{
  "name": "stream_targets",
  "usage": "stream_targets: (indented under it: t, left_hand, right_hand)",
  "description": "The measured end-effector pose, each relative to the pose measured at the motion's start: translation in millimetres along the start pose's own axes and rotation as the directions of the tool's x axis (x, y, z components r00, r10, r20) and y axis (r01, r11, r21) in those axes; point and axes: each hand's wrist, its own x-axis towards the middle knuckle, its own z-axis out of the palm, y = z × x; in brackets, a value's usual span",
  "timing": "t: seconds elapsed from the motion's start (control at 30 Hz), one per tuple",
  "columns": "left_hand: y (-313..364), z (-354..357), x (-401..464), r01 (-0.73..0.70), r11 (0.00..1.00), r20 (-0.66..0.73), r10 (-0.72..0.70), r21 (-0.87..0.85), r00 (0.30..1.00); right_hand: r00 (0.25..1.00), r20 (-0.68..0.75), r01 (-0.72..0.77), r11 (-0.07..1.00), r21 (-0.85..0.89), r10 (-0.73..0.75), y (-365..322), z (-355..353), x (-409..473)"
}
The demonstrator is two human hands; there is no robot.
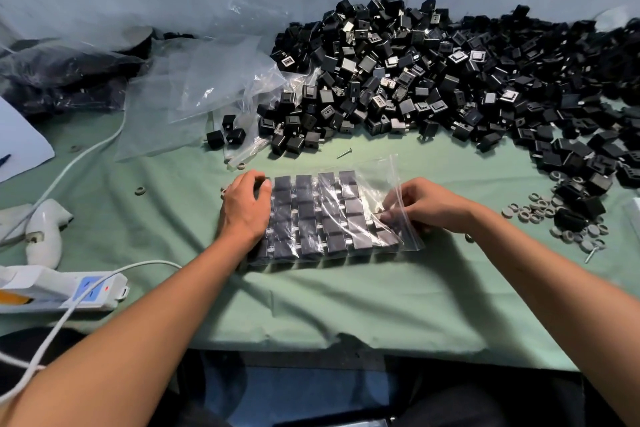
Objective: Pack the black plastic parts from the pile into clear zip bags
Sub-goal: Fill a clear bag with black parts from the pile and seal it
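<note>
A clear zip bag (391, 180) lies flat on the green cloth, packed with neat rows of black plastic parts (304, 215). My left hand (247, 208) rests on the bag's left end, fingers curled over its top left corner. My right hand (420, 206) pinches the bag's open right end, fingertips on a black part just inside the mouth. A large pile of loose black parts (433, 80) spreads across the back and right of the table.
Empty clear bags (207, 87) lie at back left beside a dark filled bag (62, 76). A white power strip (69, 291) and cable sit at left. Grey rings (540, 210) and a screw (344, 152) lie on the cloth (346, 302).
</note>
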Motion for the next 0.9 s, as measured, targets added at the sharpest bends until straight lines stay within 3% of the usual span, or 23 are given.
stream_targets:
  t: [0.27, 0.63, 0.9]
  left_hand:
    - [-2.5, 8.3, -5.9, -0.08, 0.982, 0.035, 0.075, 0.173, 0.997]
    - [-9.4, 12.6, -5.5, -0.103, 0.956, 0.088, 0.082, 0.275, 0.993]
    - [-9.6, 13.7, -6.6, -0.1, 0.945, 0.099, 0.072, 0.311, 0.992]
  right_hand:
    - [1.0, -0.002, 0.023, 0.999, -0.043, -0.024, -2.7, 3.7, 6.4]
    - [0.999, -0.007, 0.048, 0.997, -0.066, -0.049, -4.2, 7.0, 4.0]
    - [0.98, 0.2, 0.021, 0.997, -0.079, -0.005, -0.7, -14.3, -2.8]
